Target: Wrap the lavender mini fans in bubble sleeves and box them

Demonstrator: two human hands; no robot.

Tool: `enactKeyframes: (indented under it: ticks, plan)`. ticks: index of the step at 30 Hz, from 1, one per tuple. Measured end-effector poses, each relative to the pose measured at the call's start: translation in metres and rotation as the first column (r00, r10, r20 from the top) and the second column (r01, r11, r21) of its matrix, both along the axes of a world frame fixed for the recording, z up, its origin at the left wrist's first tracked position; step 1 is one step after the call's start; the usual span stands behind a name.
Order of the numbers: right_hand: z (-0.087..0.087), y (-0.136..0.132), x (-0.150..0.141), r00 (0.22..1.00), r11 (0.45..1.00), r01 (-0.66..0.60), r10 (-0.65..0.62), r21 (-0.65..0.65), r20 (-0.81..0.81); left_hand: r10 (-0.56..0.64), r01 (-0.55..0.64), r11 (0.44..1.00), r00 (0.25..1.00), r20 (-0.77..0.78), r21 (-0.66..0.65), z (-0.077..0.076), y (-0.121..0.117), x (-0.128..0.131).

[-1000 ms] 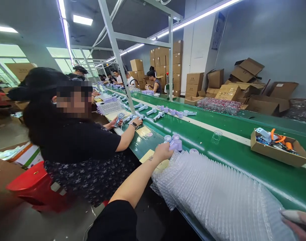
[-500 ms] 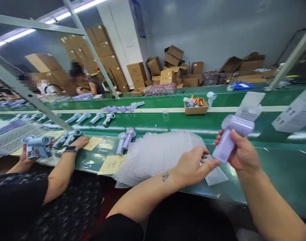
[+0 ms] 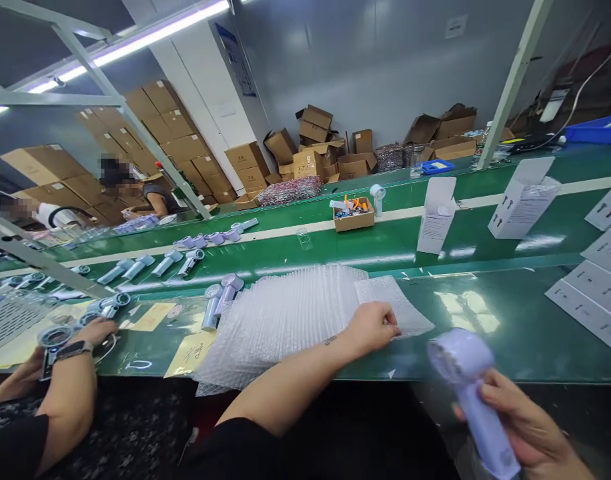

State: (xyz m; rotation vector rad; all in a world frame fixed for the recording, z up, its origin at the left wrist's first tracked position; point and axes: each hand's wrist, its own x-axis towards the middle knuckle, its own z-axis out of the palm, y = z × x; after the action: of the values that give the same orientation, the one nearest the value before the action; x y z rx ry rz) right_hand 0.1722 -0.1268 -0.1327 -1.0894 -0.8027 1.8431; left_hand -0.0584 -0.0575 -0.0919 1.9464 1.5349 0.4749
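My right hand (image 3: 523,417) is closed round the handle of a light purple handheld fan (image 3: 460,357), head up, in front of the bench's near edge. The fan is a little blurred. My left hand (image 3: 373,327) rests at the right end of a row of overlapping bubble-wrap bags (image 3: 295,313). Its curled fingers are closed on the lower edge of a single bubble-wrap bag (image 3: 398,303), which lies flat beside the row; the fingertips are partly hidden. Two more handheld fans (image 3: 221,300), one blue and one purple, lie left of the bags.
White boxes (image 3: 437,217) stand open on the green belt, and printed boxes (image 3: 595,290) lie at right. Behind the bags is a small carton of parts (image 3: 354,217). At left a co-worker's hands (image 3: 93,333) handle blue fans. A metal post (image 3: 510,87) rises at right.
The view has swung right. My right hand has brought the purple fan down and nearer to me, turning it upright. My left hand's fingers have closed at the end bag.
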Motion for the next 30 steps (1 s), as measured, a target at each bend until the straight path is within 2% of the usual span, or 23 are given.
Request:
enactKeyframes:
  ticks: [2,4,6,8,9,11,13,14,16,18,20,22,24,25,28,30]
  plan:
    - [0.003,0.006,-0.021,0.977,0.992,-0.128,0.123,-0.014,-0.175,0.126,-0.07,0.979,0.946,0.299,-0.192,-0.003,0.002,0.007]
    - [0.008,0.016,-0.035,0.948,0.982,-0.187,0.175,-0.023,-0.265,0.265,-0.108,0.942,0.822,0.505,-0.318,-0.009,0.001,0.012]
    - [0.011,0.025,-0.041,0.958,0.985,-0.171,0.158,-0.034,-0.239,0.36,-0.144,0.917,0.701,0.616,-0.373,-0.012,-0.001,0.013]
    - [0.008,0.027,-0.041,0.978,0.99,-0.132,0.121,-0.058,-0.17,0.382,-0.187,0.919,0.645,0.662,-0.348,-0.013,-0.003,0.011]
    - [0.006,0.027,-0.041,0.985,0.991,-0.121,0.111,-0.063,-0.135,0.358,-0.207,0.932,0.659,0.661,-0.298,-0.013,-0.004,0.009]
    - [0.0,0.023,-0.041,0.992,0.993,-0.112,0.109,-0.044,-0.07,0.211,-0.193,0.977,0.781,0.588,-0.095,-0.011,-0.005,0.008]
    - [-0.003,0.018,-0.043,0.997,0.997,-0.077,0.077,0.021,0.001,-0.022,-0.034,0.991,0.911,0.412,0.128,-0.008,-0.006,0.007]
    - [-0.003,0.016,-0.045,0.998,0.997,-0.047,0.045,0.058,0.038,-0.132,0.072,0.979,0.939,0.316,0.193,-0.006,-0.005,0.007]
    - [-0.001,0.014,-0.046,0.994,0.995,-0.002,-0.009,0.103,0.105,-0.29,0.244,0.942,0.938,0.189,0.231,-0.002,-0.002,0.008]
    - [0.003,0.012,-0.046,0.988,0.996,0.002,-0.016,0.091,0.151,-0.364,0.325,0.917,0.919,0.151,0.23,-0.001,0.004,0.01]
    - [0.005,0.011,-0.044,0.986,0.997,-0.011,-0.003,0.08,0.166,-0.307,0.268,0.942,0.93,0.201,0.2,-0.004,0.012,0.013]
    - [0.006,0.009,-0.041,0.992,0.995,-0.039,0.028,0.092,0.124,-0.103,0.077,0.992,0.947,0.305,0.095,-0.01,0.018,0.017]
    - [0.008,0.008,-0.038,0.997,0.992,-0.072,0.068,0.104,0.038,0.053,-0.059,0.998,0.93,0.362,0.006,-0.015,0.021,0.018]
    - [0.008,0.009,-0.036,0.996,0.991,-0.085,0.086,0.101,-0.004,0.045,-0.049,0.999,0.929,0.368,0.003,-0.016,0.02,0.018]
    - [0.012,0.014,-0.033,0.986,0.987,-0.138,0.144,0.078,-0.084,-0.148,0.137,0.989,0.926,0.348,0.055,-0.014,0.015,0.016]
    - [0.013,0.018,-0.032,0.977,0.982,-0.179,0.184,0.058,-0.104,-0.176,0.175,0.984,0.917,0.358,0.035,-0.009,0.012,0.013]
